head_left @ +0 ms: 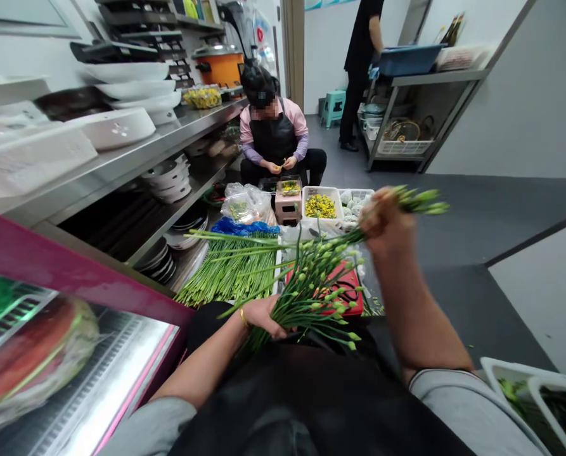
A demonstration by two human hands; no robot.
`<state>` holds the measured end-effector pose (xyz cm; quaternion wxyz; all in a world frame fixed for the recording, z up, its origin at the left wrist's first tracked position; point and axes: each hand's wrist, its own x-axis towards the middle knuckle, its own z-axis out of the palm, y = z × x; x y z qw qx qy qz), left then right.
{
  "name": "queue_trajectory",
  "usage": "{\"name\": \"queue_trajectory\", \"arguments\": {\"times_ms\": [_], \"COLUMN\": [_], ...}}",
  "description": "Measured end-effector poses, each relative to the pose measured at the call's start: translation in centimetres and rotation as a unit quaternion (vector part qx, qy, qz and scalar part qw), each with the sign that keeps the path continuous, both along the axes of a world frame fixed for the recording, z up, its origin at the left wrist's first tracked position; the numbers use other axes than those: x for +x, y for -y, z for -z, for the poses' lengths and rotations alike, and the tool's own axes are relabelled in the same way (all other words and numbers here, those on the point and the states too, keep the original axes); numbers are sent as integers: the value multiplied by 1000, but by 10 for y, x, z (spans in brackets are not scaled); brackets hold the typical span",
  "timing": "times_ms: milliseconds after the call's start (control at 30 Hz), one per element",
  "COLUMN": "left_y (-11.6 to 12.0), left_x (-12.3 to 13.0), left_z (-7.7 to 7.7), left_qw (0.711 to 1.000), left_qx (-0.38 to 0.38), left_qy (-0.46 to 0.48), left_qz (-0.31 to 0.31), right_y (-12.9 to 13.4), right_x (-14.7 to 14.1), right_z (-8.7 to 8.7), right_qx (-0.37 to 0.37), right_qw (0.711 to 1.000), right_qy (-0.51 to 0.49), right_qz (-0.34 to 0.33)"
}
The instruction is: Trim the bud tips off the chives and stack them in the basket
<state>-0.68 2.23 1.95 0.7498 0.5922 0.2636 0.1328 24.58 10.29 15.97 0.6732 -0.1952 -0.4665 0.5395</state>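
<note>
My left hand (263,315) is wrapped round a thick bunch of garlic chive stems (314,285), low in front of my apron. Their pale green buds fan out to the right. Raised at the right, my right hand (386,223) is closed on a smaller bundle of chive stems (420,201), buds pointing right and long stalks trailing left over the bunch. A flat pile of green stems (237,269) lies beyond my left hand, near a blue plastic bag (244,226). Partly hidden under the bunch is a red object (353,294) with a dark cord or loop on it.
Opposite me a seated person (274,130) handles something small and yellow. White baskets hold yellow flowers (319,206) and net-wrapped produce (353,206). Steel shelving (121,161) with dishes runs along the left. Another person (359,69) stands at a rear table. White crates (515,373) sit at lower right.
</note>
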Motion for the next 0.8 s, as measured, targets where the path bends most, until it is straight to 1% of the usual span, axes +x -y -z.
{"name": "queue_trajectory", "arguments": {"times_ms": [33,100,133,167,200,233,267,300,333,367,400,433,500,533,600,633,700,767,800], "left_y": [0,2,2,3,3,3,3,3,2,1,-1,-2,-4,-4,-4,-4,-2,0,1], "left_x": [-3,-10,-13,-15,-17,-18,-18,-17,-16,-14,-12,-9,-5,-3,1,2,2,1,0], "left_z": [-1,-3,-3,-3,-2,-2,-1,0,0,0,-1,-1,-2,-2,-1,0,3,4,4], "left_qw": [1000,1000,1000,1000,1000,1000,1000,1000,1000,1000,1000,1000,999,999,998,998,997,998,999], "left_qx": [0,-1,-1,0,1,3,5,10,14,19,24,28,37,45,57,57,50,42,40], "left_qy": [3,7,7,8,8,10,10,9,7,4,2,0,-5,-11,-27,-34,-38,-29,-21], "left_qz": [-3,-11,-13,-17,-22,-26,-28,-27,-24,-18,-13,-10,-2,1,13,22,37,34,23], "right_y": [-8,-26,-34,-42,-47,-51,-52,-52,-49,-45,-39,-33,-21,-16,-9,-6,-5,-6,-8], "right_x": [20,72,99,125,146,161,167,165,155,137,115,89,38,16,-15,-25,-35,-34,-29], "right_z": [-10,-29,-36,-41,-43,-43,-40,-36,-29,-20,-11,-1,17,24,33,35,35,29,24], "right_qx": [11,36,48,63,74,73,61,37,4,-32,-64,-93,-122,-140,-164,-175,-189,-178,-158], "right_qw": [998,986,975,955,946,940,942,953,968,982,991,993,986,978,960,951,945,955,966], "right_qy": [-26,-68,-86,-121,-123,-115,-100,-72,-39,-6,33,67,108,122,142,151,161,154,143], "right_qz": [50,146,197,262,292,312,314,291,246,188,111,38,-36,-95,-178,-204,-212,-180,-145]}}
